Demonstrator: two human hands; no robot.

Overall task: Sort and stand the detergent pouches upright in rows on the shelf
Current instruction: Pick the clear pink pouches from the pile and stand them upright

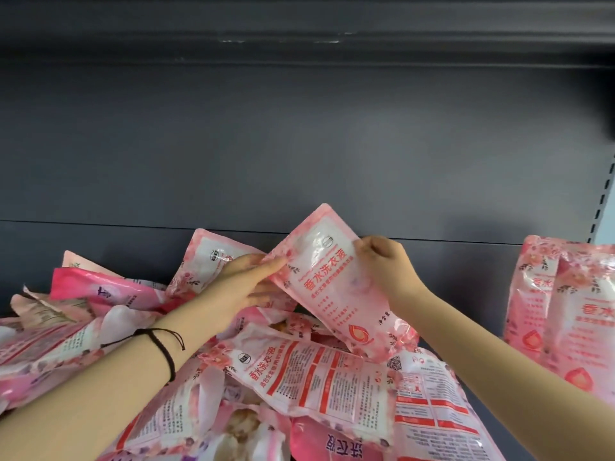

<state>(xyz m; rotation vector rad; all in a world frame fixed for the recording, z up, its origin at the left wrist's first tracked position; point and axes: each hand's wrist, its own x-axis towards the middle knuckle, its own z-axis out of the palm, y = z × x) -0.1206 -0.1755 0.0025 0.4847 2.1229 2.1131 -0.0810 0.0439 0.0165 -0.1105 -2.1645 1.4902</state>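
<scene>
Two hands are on one pink pouch (336, 287), which hangs tilted, its top leaning left, just above the heap (316, 377) of pouches lying flat across the middle and left of the shelf (299, 144). My right hand (386, 264) pinches the pouch's upper right edge between thumb and curled fingers. My left hand (246, 284) lies with fingers nearly straight against the upper left edge, steadying rather than clamping; its thumb is hidden, so I note that with reserve. Both forearms reach up and forward, the left crossing over the heap, the right coming in from the lower right.

Assessment: the step in hand is carrying this pouch to the standing pouches (565, 311) at the far right, which are upright with fronts outward. To do it well I would turn the pouch until its bottom seam is level, lift it clear of the heap, set it just beside that row with its front outward, and settle the base flat before letting go. It looks soft and liquid-filled, so it may slump if released early.
</scene>
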